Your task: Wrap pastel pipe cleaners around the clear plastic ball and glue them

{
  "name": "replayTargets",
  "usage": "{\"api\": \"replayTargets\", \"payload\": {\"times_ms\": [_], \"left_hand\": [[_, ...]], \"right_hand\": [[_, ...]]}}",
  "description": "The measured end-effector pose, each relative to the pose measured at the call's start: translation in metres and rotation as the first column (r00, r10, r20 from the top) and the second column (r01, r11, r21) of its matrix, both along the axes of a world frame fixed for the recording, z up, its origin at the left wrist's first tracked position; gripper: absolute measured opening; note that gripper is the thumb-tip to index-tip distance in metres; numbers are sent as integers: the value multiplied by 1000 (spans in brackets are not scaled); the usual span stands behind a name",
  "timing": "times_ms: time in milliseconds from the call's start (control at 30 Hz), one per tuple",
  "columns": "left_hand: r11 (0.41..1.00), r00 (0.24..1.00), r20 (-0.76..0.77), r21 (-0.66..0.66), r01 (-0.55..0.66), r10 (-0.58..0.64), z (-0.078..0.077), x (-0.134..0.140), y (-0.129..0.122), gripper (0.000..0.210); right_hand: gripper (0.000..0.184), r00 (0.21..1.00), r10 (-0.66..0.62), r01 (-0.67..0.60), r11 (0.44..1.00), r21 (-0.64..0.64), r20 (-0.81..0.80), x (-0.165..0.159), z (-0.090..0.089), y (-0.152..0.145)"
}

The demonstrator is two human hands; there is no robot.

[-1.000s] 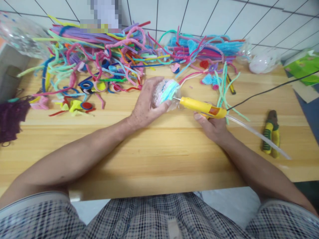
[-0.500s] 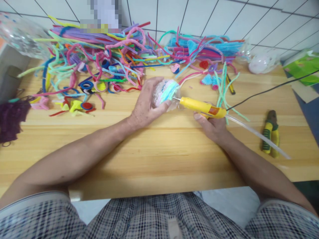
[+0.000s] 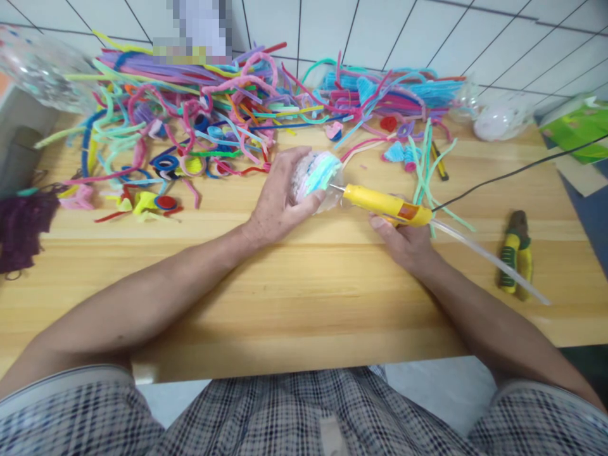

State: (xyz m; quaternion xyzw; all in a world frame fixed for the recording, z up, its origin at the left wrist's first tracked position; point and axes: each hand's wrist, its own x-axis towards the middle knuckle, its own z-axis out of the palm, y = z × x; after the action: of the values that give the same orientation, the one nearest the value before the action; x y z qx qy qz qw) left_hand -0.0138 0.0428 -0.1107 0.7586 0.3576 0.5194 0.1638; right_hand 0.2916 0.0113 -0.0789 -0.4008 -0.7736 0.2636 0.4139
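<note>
My left hand [image 3: 284, 196] is wrapped round a clear plastic ball [image 3: 319, 176] partly covered with strips of pipe cleaner in mint, blue, pink and white. Its far side is hidden by my fingers and palm. In my right hand [image 3: 403, 240] is a yellow hot glue gun [image 3: 380, 201], gripped by a handle that my fingers mostly cover. The gun's metal nozzle points left and meets the ball's right side close to my left thumb; whether it touches cannot be made out. A clear glue stick [image 3: 494, 259] sticks out of the gun's back end.
Pipe cleaners [image 3: 190, 107] in many colours heap along the wall. Mint pipe cleaners [image 3: 424, 168] lie beyond the gun, near a yellow cutter [image 3: 440, 161]. Pliers [image 3: 515, 253] lie at right. A black cord [image 3: 498, 172] runs off right. Clear balls [image 3: 501, 120] stand at the back right.
Almost nothing differs. The rear end of the glue stick has shifted very slightly left, while both hands keep their places on the ball and the glue gun.
</note>
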Motion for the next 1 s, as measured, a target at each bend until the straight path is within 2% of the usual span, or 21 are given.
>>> {"api": "replayTargets", "payload": {"times_ms": [133,500,700,1000], "left_hand": [[1000,1000,-20,-20,-18,18,2,1,-2,74],[1000,1000,-19,13,-10,11,0,0,-1,72],[999,999,-30,35,-11,12,1,0,-1,72],[1000,1000,-25,-3,-8,7,0,0,-1,74]], "right_hand": [[28,1000,-8,8,1000,-10,13,-2,2,-1],[22,1000,17,-17,1000,23,14,-1,2,0],[28,1000,-9,9,1000,17,-10,-3,0,0],[26,1000,-10,10,999,38,-3,-3,0,0]]}}
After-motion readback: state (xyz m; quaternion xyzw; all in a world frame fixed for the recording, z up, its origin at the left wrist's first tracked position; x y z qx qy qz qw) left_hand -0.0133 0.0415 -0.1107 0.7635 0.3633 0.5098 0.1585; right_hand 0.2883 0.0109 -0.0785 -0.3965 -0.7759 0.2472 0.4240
